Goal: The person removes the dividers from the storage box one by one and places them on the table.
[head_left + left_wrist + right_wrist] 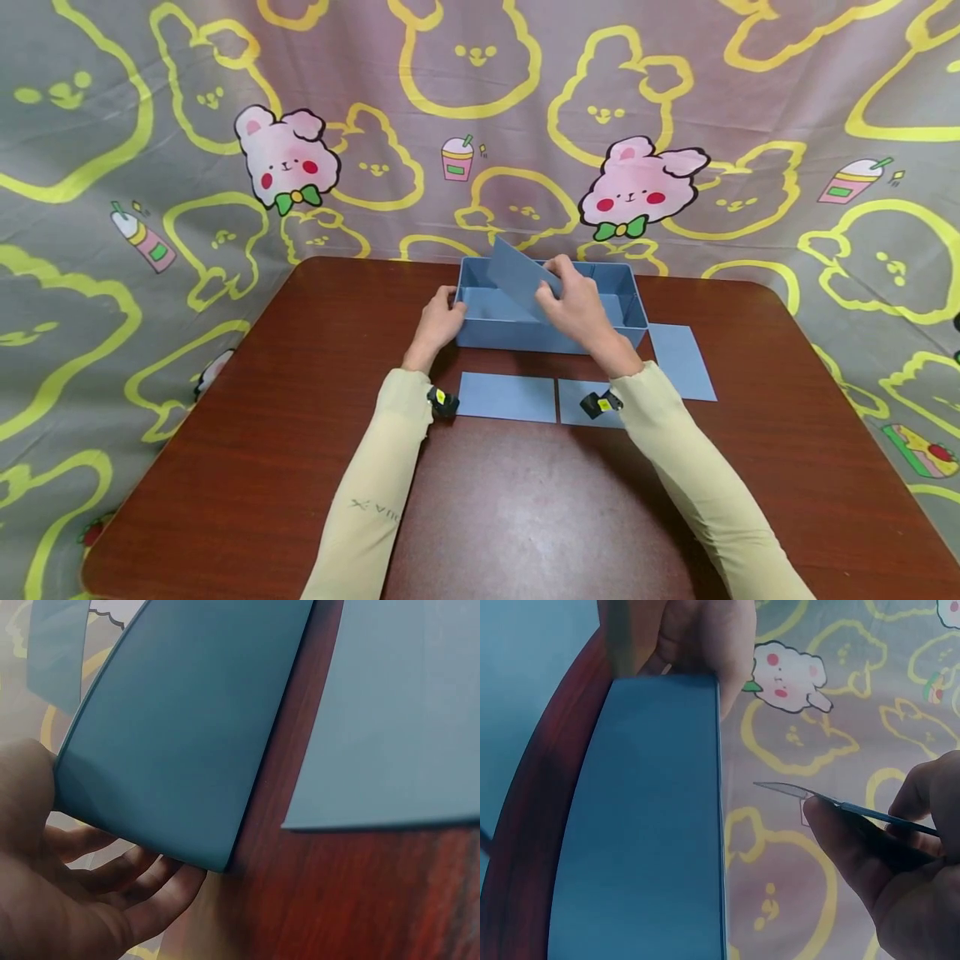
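A long, open-topped blue box (502,337) stands near the table's far edge. My left hand (440,321) grips its left end, thumb at the rim and fingers along the end wall, as the left wrist view shows beside the box wall (180,727). Above the box's opening, my right hand (577,304) pinches a thin, flat blue panel (517,279) between thumb and fingers. That panel tilts, its far corner higher than the rim. Seen nearly edge-on in the right wrist view, the panel (885,817) juts out from the hand (915,877).
Two flat blue panels, one at left (507,396) and one at right (577,402), lie in front of the box, the second partly under my right wrist. A third panel (682,362) lies right of the box. A patterned curtain (517,125) hangs behind the brown table (300,375).
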A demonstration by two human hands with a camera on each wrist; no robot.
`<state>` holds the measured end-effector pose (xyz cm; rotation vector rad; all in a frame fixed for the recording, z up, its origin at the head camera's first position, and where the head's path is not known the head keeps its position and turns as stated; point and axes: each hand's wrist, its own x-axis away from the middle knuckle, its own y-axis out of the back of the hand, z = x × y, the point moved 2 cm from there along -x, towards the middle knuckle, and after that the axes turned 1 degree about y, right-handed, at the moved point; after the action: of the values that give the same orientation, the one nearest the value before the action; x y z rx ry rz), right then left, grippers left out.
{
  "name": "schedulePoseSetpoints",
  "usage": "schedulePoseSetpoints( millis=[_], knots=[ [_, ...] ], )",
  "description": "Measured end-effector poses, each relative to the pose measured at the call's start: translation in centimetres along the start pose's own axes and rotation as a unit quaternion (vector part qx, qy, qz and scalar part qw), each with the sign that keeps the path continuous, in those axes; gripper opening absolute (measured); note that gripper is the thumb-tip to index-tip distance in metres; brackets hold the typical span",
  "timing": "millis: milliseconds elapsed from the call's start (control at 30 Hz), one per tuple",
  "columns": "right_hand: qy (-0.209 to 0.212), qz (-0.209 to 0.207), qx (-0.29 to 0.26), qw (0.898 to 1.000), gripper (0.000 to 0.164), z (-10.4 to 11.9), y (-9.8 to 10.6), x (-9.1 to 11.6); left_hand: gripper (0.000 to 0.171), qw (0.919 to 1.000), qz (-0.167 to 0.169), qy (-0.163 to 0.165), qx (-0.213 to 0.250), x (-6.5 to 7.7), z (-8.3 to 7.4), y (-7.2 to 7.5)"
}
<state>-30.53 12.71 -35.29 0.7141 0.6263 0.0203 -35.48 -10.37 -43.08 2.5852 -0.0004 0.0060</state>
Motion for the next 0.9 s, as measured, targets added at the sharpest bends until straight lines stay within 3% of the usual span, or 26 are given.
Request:
schedulePoseSetpoints(
  millis=[233,600,900],
  knots=[
    [0.016,0.024,0.016,0.999,0.030,-0.3,1.2,1.0,0.049,1.0000,-0.001,0.005,0.007,0.0,0.0,-0.1],
    [0.028,0.029,0.051,0.998,0.042,-1.5,3.3,2.4,0.051,1.0000,0.000,0.003,0.006,-0.4,0.2,-0.2],
    [0.068,-0.006,0.064,0.996,0.046,-2.7,4.4,3.6,0.051,1.0000,0.003,0.006,0.006,-0.2,0.2,-0.1]
  ],
)
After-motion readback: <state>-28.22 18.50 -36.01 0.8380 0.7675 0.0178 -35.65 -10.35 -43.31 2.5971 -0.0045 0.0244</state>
